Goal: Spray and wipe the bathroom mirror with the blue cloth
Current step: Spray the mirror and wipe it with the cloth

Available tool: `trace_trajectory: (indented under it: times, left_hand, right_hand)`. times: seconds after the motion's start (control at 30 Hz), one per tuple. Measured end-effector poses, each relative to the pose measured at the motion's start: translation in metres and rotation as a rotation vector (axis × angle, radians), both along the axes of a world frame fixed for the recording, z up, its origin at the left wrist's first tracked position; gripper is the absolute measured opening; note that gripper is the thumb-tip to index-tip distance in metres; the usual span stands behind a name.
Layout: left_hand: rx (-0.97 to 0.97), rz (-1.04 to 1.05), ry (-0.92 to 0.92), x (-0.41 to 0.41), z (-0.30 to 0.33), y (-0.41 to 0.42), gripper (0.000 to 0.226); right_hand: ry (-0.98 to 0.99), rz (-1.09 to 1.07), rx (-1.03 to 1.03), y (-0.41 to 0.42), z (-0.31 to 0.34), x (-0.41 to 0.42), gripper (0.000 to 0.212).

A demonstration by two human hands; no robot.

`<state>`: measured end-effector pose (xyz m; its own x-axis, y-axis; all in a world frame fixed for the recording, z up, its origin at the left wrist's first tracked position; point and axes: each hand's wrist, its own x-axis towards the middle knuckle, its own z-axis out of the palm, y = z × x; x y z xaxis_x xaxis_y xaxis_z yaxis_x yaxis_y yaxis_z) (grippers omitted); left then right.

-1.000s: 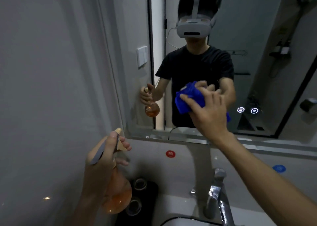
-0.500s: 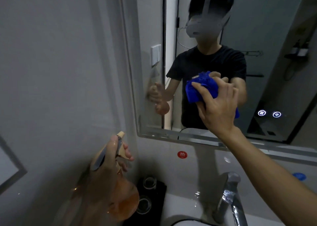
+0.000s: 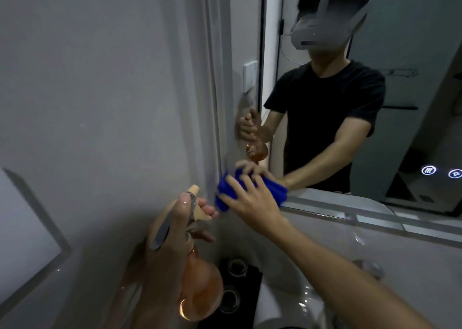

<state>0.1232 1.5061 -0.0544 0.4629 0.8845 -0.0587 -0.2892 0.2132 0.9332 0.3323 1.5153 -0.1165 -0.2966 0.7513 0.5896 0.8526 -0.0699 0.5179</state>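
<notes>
The bathroom mirror point(image 3: 412, 41) fills the upper right and reflects a person in a black shirt. My right hand point(image 3: 252, 201) presses the bunched blue cloth point(image 3: 223, 191) against the mirror's lower left corner, fingers spread over it. My left hand point(image 3: 170, 231) holds an amber spray bottle point(image 3: 202, 288) by its neck at lower centre, nozzle tilted up toward the mirror, just left of the cloth. A hazy wet patch shows on the glass above the cloth.
A grey wall point(image 3: 100, 78) stands close on the left. Below are a white basin point(image 3: 282, 301), a chrome tap point(image 3: 367, 268) at right, and a black tray with two glasses point(image 3: 235, 286) under the bottle. Two lit touch icons point(image 3: 441, 171) glow on the mirror.
My right hand has carried the cloth down and left, from the mirror's middle to its lower left corner. The view has swung left and closer. My left hand keeps the bottle raised.
</notes>
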Motion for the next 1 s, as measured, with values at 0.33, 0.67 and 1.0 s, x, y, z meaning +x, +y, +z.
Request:
trace_trajectory:
  times: [0.33,0.67,1.0]
  left_hand:
    - [0.249,0.041,-0.071,-0.004,-0.001,-0.009,0.056]
    - [0.393,0.132,-0.043,-0.006,0.0,-0.02,0.042]
    - [0.417,0.111,-0.033,-0.013,-0.003,-0.025,0.032]
  right_hand:
    - [0.224,-0.148,0.57,-0.03,0.119,0.031,0.04]
    - [-0.033,0.004,-0.014,0.001,0.008,-0.009,0.047]
    - [0.114,-0.087,0.502,-0.062,0.074,0.054,0.036]
